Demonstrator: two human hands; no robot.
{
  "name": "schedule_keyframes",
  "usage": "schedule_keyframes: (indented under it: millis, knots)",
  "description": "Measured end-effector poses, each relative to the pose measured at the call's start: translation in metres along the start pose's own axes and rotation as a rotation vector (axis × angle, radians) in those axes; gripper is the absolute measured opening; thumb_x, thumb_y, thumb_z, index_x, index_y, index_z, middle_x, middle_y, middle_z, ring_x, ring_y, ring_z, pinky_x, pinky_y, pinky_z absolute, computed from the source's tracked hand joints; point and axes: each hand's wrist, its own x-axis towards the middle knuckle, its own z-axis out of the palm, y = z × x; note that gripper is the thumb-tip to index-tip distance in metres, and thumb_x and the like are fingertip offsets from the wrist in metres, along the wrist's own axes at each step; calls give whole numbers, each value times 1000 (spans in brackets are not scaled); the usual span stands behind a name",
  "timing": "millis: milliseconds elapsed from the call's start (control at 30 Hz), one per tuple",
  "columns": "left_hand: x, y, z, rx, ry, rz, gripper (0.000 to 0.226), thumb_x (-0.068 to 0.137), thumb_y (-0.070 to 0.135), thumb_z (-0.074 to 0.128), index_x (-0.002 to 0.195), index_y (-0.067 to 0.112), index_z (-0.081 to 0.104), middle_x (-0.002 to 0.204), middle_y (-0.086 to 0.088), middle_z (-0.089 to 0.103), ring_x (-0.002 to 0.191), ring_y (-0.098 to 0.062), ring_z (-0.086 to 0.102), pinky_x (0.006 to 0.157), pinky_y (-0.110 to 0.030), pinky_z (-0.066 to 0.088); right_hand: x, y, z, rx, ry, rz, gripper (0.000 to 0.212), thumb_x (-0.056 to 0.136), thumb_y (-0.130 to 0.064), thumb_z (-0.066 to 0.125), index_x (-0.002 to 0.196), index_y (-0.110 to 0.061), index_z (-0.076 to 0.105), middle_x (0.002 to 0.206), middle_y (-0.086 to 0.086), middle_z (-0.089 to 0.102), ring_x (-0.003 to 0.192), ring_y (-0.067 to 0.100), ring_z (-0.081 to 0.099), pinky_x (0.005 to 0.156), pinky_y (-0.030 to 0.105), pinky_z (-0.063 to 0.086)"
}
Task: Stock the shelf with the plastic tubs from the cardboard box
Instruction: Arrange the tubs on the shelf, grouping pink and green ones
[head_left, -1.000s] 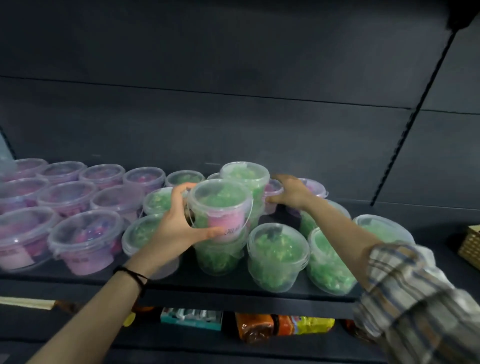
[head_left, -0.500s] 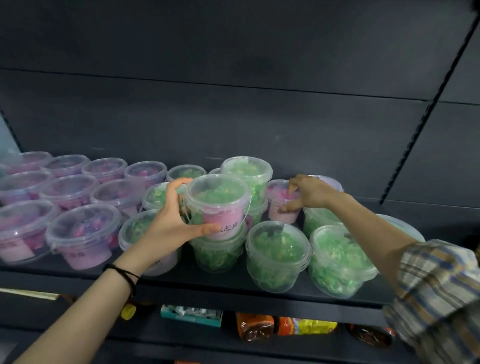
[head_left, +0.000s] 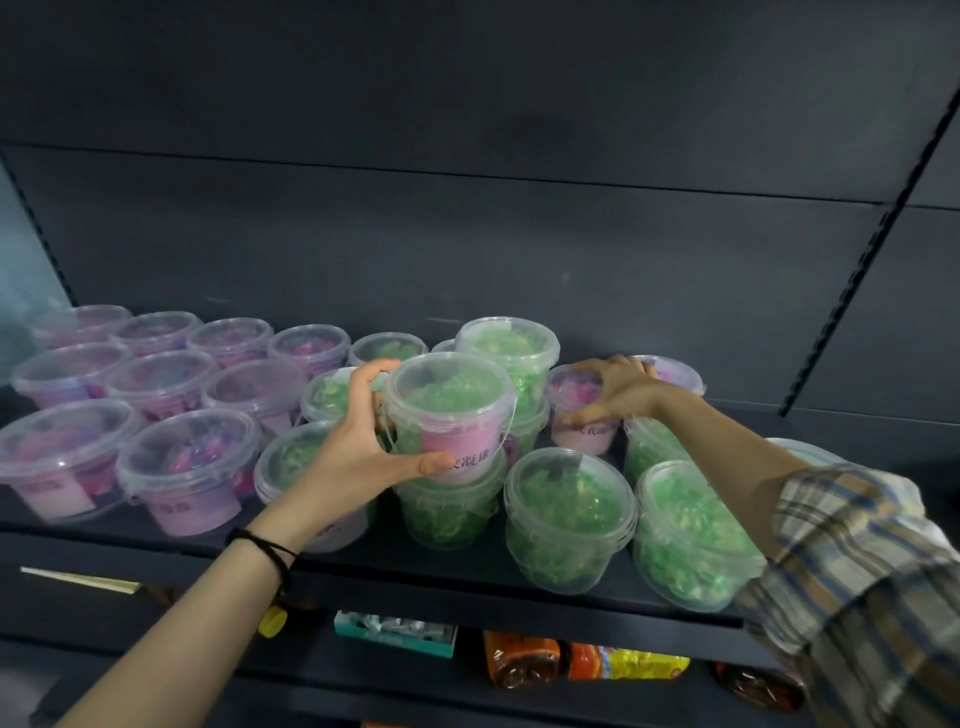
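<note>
Pink tub (head_left: 583, 418), gripped by the right hand (head_left: 619, 391), has slid in beside the green tub (head_left: 448, 410) the left hand (head_left: 358, 444) holds, and the shelf (head_left: 467, 574) is filling.

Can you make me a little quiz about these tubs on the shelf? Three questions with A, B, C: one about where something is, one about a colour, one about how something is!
1. Where is the labelled tub that the left hand grips?
A. Right above another green tub
B. On the floor
C. Inside a box

2. What colour fills the back tub that the right hand holds?
A. Yellow
B. Pink
C. Black

3. How is the labelled tub's lid?
A. Lying beside it
B. On the tub
C. Snapped in half

Answers:
1 A, its base is over the lower tub's lid.
2 B, pink shows through the clear wall.
3 B, the clear lid covers the whole rim.
</note>
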Motion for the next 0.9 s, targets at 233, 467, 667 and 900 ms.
schedule_keyframes:
  millis: [233, 467, 667, 900]
  knots:
    - [-3, 3, 1, -5, -14, -20, 102, 51, 58, 88, 131, 53, 25, 120, 37, 49, 114, 13, 49, 91, -21, 44, -13, -6, -23, 438, 302, 32, 91, 59, -52, 84, 139, -35, 44, 135, 6, 35, 129, 23, 39, 101, 24, 32]
    - [-8, 10, 1, 0, -6, -34, 96, 49, 57, 88, 124, 61, 26, 123, 33, 48, 111, 16, 49, 92, -23, 46, -67, -28, -76, 629, 524, 9, 83, 64, -55, 82, 134, -18, 55, 134, 3, 53, 109, 16, 54, 88, 27, 47]
    - [-10, 30, -8, 11, -7, -23, 106, 46, 77, 74, 136, 37, 34, 140, 13, 41, 130, -6, 38, 111, -39, 35, -126, -84, -110, 602, 558, -140, 72, 68, -57, 77, 130, -25, 58, 120, -12, 56, 101, 5, 53, 71, 4, 39]
    - [-23, 69, -34, -56, 87, 159, 111, 57, 66, 76, 147, 44, 14, 151, 22, 26, 136, 5, 26, 106, -22, 28, -159, -201, -89, 696, 420, -281, 74, 66, -61, 76, 130, -28, 60, 126, -14, 57, 111, 2, 54, 79, 9, 40]
